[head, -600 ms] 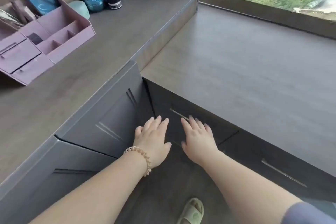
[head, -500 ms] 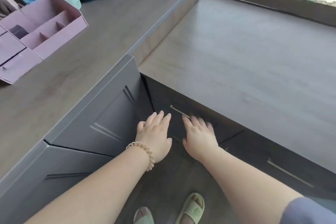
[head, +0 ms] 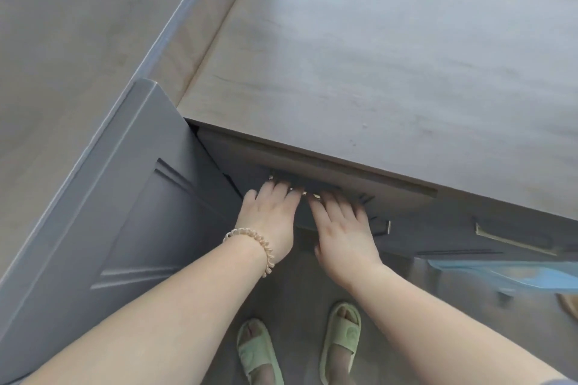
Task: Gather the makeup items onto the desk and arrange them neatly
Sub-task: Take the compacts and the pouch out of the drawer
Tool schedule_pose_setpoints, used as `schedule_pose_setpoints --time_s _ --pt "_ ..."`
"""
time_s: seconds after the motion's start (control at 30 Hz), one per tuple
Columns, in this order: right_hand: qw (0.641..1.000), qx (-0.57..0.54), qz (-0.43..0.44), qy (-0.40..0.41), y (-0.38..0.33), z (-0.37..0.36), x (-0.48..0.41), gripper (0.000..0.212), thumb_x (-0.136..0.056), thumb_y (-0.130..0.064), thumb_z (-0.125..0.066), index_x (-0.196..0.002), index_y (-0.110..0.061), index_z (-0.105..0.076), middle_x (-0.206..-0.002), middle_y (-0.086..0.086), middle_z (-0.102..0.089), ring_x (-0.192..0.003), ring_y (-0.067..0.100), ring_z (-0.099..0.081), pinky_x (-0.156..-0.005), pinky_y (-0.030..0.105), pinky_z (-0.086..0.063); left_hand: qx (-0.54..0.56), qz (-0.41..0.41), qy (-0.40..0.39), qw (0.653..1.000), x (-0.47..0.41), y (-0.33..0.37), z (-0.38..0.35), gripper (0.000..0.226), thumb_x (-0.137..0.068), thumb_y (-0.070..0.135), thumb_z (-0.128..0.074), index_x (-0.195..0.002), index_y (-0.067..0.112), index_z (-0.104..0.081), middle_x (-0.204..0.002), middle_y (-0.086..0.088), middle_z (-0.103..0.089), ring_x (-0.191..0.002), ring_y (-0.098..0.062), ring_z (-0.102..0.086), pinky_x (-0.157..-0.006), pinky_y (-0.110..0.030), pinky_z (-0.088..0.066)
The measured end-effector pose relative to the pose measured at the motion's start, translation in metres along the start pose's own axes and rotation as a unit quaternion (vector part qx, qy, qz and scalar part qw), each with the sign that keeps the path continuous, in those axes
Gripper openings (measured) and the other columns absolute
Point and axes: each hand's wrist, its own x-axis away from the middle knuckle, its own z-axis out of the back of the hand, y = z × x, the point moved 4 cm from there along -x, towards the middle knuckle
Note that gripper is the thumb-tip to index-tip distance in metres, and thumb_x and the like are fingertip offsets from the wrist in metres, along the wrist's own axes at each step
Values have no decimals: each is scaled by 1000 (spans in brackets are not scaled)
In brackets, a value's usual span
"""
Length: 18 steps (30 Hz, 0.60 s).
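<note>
The desk point(head: 391, 50) filled the upper view, a bare grey wood-grain top with a raised ledge along its left side. Under its front edge sat a dark grey drawer point(head: 337, 187) with a slim brass handle point(head: 309, 194). Both hands lay side by side on it, fingers spread flat. The left hand point(head: 272, 219) wore a coiled beige bracelet point(head: 253, 247); whether the right hand point(head: 344, 234) gripped the handle could not be told. No makeup items were in view.

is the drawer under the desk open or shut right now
Barely open, if at all. The drawer front sits almost flush under the desk edge, nothing inside shows; both hands, left hand and right hand, rest at its handle.
</note>
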Motion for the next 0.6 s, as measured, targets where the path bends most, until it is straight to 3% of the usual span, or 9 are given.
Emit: schedule_pose_setpoints --time_s 0.1,0.23,0.3,0.33,0.4,0.47,0.53,0.6 --pt "1000 -11 21 -14 -10 2 23 75 -58 -20 -72 -129 -15 -49 -127 9 -57 -119 30 -53 -94 45 -44 -32 -21 -18 999 17 2 0 66 -78 13 -49 -140 27 -30 -137 3 -41 -125 -22 -35 -97 -38 -30" --pt "972 -75 121 186 -29 43 59 56 -72 -17 -55 -128 -18 -50 -135 6 -46 -120 26 -48 -100 40 -40 -83 -28 -144 986 58 8 9 53 -81 23 -52 -133 23 -40 -132 0 -45 -122 -21 -41 -98 -40 -28" --pt "970 -74 71 219 -29 66 61 59 -78 -26 -53 -136 -20 -41 -142 7 -36 -130 27 -38 -108 43 -31 -77 -30 -182 980 80 13 24 39 -85 27 -48 -124 22 -50 -125 -1 -53 -118 -21 -47 -96 -40 -31" --pt "979 -67 25 189 -26 71 57 64 -81 -35 -50 -141 -21 -34 -148 8 -31 -136 28 -31 -112 44 -25 -57 -36 -167 984 86 19 35 31 -87 28 -45 -116 22 -56 -119 -1 -59 -113 -21 -52 -95 -39 -33" --pt "994 -54 -40 86 -22 71 48 72 -84 -53 -33 -149 -26 -17 -155 8 -23 -142 30 -21 -116 45 -15 -22 -57 -51 997 88 27 64 26 -89 28 -40 -106 22 -58 -108 0 -64 -105 -21 -57 -91 -38 -35" --pt "999 -36 -39 5 -25 65 48 76 -83 -64 -17 -150 -29 -6 -156 8 -24 -142 31 -24 -114 47 -17 5 -50 63 997 80 23 85 30 -89 29 -39 -115 22 -52 -119 -1 -58 -118 -22 -51 -97 -40 -32" --pt "999 -20 -30 -36 -30 60 54 74 -85 -68 -13 -149 -34 2 -158 5 -20 -142 32 -22 -114 47 -19 26 -13 34 999 65 8 80 51 -93 36 -37 -142 22 -30 -150 -5 -33 -142 -24 -22 -112 -46 -18" --pt "997 -31 -32 -62 -32 61 60 72 -87 -69 -15 -147 -38 8 -159 1 -14 -144 31 -16 -116 46 -18 34 23 -55 998 58 -10 62 64 -95 50 -30 -150 26 -8 -160 -3 -9 -147 -24 -3 -116 -50 -9"
